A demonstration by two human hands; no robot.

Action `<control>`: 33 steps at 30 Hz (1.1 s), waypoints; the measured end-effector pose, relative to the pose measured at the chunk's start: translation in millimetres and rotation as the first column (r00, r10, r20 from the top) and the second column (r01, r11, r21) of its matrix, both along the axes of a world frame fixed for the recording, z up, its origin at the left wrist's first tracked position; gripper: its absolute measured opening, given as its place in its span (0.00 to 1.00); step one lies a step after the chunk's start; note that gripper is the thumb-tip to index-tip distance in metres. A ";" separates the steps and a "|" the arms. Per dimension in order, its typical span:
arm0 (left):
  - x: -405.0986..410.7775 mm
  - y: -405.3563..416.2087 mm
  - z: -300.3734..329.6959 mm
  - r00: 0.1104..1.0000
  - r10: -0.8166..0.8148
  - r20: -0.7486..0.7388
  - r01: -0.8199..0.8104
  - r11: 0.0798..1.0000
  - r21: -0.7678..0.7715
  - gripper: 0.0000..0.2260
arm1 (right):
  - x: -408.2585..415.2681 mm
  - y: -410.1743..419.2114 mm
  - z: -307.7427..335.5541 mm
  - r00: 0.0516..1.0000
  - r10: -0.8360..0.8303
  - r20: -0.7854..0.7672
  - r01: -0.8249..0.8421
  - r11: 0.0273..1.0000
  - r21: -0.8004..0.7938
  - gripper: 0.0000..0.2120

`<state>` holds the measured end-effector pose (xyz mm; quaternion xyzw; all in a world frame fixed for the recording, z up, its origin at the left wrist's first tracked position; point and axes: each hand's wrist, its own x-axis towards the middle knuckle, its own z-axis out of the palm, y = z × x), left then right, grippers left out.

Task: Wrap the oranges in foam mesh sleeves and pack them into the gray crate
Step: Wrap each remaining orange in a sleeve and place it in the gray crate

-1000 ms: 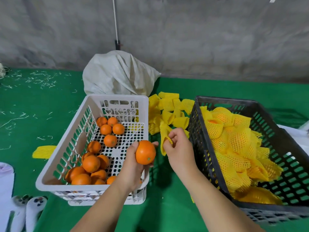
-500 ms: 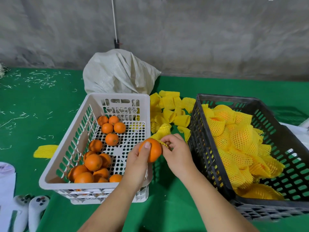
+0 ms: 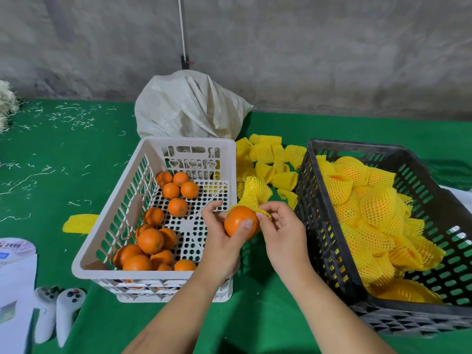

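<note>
My left hand [image 3: 219, 241] grips a bare orange [image 3: 238, 222] between the two crates, thumb across its front. A yellow foam mesh sleeve [image 3: 255, 194] sits over the orange's top and far side, and my right hand [image 3: 282, 231] pinches its edge at the right of the fruit. The white crate [image 3: 107, 231] on the left holds several unwrapped oranges [image 3: 150, 241]. The gray crate [image 3: 321, 226] on the right is partly filled with several oranges wrapped in yellow mesh [image 3: 370, 208].
A pile of loose yellow sleeves [image 3: 268, 159] lies between the crates at the back, and one more sleeve [image 3: 80, 222] left of the white crate. A white sack [image 3: 189, 111] stands behind. Two white controllers [image 3: 58, 312] and a box [image 3: 12, 277] sit at bottom left on green cloth.
My right hand brought a sleeve from the pile to the orange and has drawn its mouth over the fruit's top. My left hand has kept hold of the orange.
</note>
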<state>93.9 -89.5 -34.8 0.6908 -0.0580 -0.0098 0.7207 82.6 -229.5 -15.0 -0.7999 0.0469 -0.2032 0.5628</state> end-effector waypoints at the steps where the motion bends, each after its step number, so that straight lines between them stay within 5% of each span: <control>1: 0.2 -0.1 -1.4 1.000 -0.010 0.012 0.010 1.000 0.006 0.32 | -0.4 -0.8 1.4 1.000 0.002 0.016 -0.002 0.999 -0.034 0.09; 8: 1.5 -3.2 -2.9 0.997 0.068 0.027 -0.064 0.993 -0.101 0.18 | -7.6 12.9 7.7 0.967 0.072 0.246 0.015 0.943 -0.334 0.06; 14: -2.2 -5.5 -4.9 0.970 -0.232 0.073 0.223 0.967 0.121 0.35 | 2.4 0.3 28.8 0.989 0.036 0.146 0.014 0.945 -0.326 0.06; 24: 0.6 -5.4 -15.7 0.996 -0.007 0.093 0.015 0.996 -0.085 0.30 | -6.9 -11.2 44.4 0.923 0.342 0.175 -0.149 0.739 -0.657 0.07; 28: 0.3 -5.7 -13.2 0.992 -0.067 0.107 0.075 0.994 -0.076 0.27 | -8.2 -9.4 38.2 0.931 0.315 0.184 -0.134 0.764 -0.632 0.11; 33: 0.7 -3.4 -7.7 0.997 -0.056 0.050 0.061 0.992 -0.110 0.31 | -5.1 -19.2 28.5 0.944 0.317 -0.092 -0.329 0.882 -0.337 0.24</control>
